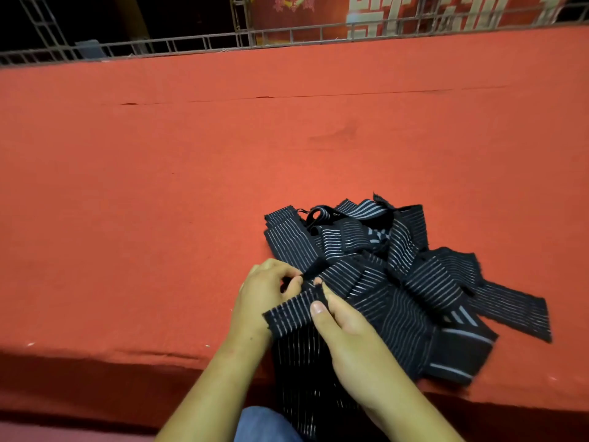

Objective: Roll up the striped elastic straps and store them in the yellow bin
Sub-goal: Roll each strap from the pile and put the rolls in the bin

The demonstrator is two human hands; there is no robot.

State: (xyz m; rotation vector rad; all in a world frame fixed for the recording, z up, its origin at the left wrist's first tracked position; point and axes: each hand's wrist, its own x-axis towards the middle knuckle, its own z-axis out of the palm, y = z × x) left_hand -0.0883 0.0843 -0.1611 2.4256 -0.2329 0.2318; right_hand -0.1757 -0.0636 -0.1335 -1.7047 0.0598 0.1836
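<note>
Your left hand (266, 290) and right hand (347, 336) both pinch one strap (293, 312) end with curled fingers, just beside the pile (398, 275) on the red table (191, 186).

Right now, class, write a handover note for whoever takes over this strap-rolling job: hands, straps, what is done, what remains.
Left hand pinches the end of one striped strap.
Right hand grips the same end; the rest hangs over the table edge.
Pile of straps lies loose on the table.
Done: no finished roll in view.
Left: roll every strap and bin it; yellow bin out of view.
</note>
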